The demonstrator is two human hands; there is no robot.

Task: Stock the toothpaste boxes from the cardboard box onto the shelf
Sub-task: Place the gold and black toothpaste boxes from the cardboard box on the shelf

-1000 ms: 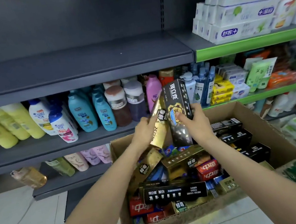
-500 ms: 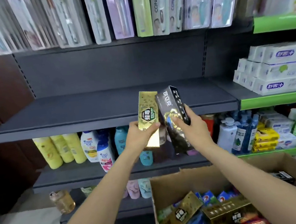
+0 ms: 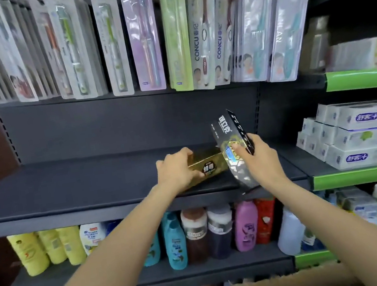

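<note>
On matte dark shelf, hands grip glossy cartons: left gold box, right black box.

A dark grey metal shelf runs across the middle, backed by a dark panel. A gold toothpaste box lies on its side near the front edge, toward the right end. Next to it on the right, a green-edged shelf carries stacked white toothpaste boxes. Below, another dark shelf bears upright bottles.
</note>
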